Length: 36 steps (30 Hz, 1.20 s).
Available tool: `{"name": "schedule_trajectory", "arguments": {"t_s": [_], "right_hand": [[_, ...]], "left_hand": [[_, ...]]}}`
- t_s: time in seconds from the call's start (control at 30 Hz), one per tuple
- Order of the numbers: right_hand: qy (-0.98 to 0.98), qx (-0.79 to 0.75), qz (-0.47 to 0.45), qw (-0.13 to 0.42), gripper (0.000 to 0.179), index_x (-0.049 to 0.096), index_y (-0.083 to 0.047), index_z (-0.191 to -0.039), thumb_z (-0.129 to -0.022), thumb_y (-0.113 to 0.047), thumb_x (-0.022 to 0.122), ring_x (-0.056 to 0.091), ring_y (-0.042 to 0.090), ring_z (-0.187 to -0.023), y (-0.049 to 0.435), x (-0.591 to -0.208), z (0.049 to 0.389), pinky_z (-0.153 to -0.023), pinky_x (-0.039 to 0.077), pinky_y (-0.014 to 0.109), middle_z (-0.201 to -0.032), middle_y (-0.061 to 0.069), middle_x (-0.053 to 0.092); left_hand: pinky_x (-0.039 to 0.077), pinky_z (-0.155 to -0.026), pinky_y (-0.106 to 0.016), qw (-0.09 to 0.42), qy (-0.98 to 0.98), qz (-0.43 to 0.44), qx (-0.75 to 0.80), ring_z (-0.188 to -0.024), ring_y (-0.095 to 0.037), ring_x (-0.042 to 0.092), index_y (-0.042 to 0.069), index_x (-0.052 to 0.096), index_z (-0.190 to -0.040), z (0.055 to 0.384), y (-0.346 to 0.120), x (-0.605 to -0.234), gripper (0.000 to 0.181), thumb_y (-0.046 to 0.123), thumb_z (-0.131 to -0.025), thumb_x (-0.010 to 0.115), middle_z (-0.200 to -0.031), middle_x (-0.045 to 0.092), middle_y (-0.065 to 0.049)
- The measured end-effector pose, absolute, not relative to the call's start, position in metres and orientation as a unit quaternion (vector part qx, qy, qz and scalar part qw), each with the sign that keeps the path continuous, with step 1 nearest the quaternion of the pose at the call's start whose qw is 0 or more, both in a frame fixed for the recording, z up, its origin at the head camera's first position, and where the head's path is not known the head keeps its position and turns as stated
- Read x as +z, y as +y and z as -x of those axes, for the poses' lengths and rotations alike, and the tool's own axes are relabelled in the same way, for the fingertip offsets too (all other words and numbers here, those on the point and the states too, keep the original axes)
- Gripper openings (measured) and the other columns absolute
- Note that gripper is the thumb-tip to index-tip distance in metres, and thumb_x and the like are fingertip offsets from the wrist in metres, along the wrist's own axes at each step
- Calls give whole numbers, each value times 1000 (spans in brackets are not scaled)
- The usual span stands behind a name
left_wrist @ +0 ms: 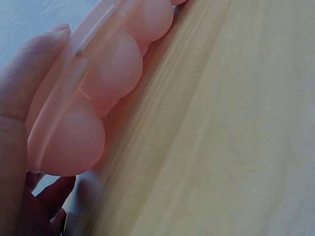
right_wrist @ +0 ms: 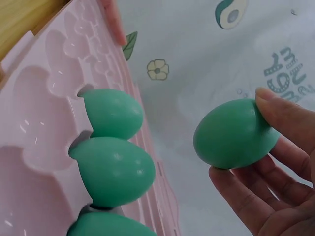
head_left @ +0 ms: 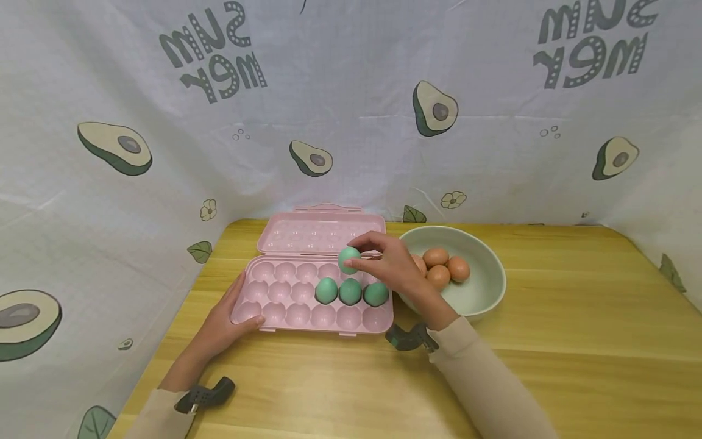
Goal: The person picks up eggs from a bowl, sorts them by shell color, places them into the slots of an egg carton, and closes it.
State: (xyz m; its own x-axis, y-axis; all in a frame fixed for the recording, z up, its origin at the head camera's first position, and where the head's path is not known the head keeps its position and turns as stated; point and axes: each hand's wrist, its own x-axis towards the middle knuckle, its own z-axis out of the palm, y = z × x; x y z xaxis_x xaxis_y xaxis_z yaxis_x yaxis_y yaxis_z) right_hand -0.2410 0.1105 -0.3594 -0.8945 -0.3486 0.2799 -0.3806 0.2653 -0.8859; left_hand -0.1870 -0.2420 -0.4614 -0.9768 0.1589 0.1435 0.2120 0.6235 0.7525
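A pink plastic egg carton (head_left: 308,330) lies open on the table, its lid (head_left: 322,233) folded back toward the curtain. Three green eggs (head_left: 350,292) sit in the middle row, on the right half. Above the back row, my right hand (head_left: 393,263) pinches another green egg (right_wrist: 235,133) between thumb and fingers, apart from the carton in the right wrist view. My left hand (head_left: 220,323) grips the carton's left end. Its thumb (left_wrist: 37,69) lies over the rim, while the other fingers (left_wrist: 58,195) curl at the end and below, partly hidden.
Just right of the carton stands a pale green bowl (head_left: 485,277) holding several brown eggs (head_left: 437,277). My right forearm passes in front of its left side. Behind the wooden table (head_left: 576,305) hangs a white curtain (head_left: 351,79) printed with avocados.
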Motion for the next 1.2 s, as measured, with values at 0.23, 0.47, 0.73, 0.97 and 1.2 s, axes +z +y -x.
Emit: {"name": "schedule_trajectory", "arguments": {"t_s": [0.23,0.47,0.73,0.97,1.2], "right_hand": [[-780,579,-233,25,27,70,-10,-104,-81,-20,79,64,18,-96,96,-373,253,-88,54,32,-100,4,68],[-759,606,-238,33,25,69,-7,-105,-83,-16,77,65,19,-96,77,-382,255,-85,55,30,-100,6,68],[-763,608,-212,54,25,67,-5,-106,-85,-15,74,63,22,-99,56,-389,249,-86,54,36,-103,9,68],[-752,618,-211,92,22,63,7,-105,-86,-3,68,63,31,-98,49,-373,225,-84,55,43,-102,20,65],[-735,626,-231,120,22,63,9,-105,-85,2,68,63,34,-98,44,-377,225,-81,56,43,-102,21,64]], "left_hand": [[20,-110,-63,32,-901,100,-421,-142,-43,19,15,11,-156,187,-241,-462,105,35,-78,78,-159,15,-17],[19,-110,-63,30,-902,94,-421,-142,-43,18,15,11,-156,186,-241,-461,104,36,-78,77,-159,15,-17],[19,-110,-63,31,-900,97,-424,-142,-43,18,16,11,-156,186,-241,-462,105,35,-78,78,-159,15,-17],[20,-110,-63,35,-899,103,-425,-142,-43,19,18,12,-156,188,-241,-466,104,35,-78,78,-159,16,-16],[21,-110,-62,40,-901,103,-420,-142,-42,20,17,12,-156,187,-242,-465,104,36,-78,78,-159,17,-16]]}}
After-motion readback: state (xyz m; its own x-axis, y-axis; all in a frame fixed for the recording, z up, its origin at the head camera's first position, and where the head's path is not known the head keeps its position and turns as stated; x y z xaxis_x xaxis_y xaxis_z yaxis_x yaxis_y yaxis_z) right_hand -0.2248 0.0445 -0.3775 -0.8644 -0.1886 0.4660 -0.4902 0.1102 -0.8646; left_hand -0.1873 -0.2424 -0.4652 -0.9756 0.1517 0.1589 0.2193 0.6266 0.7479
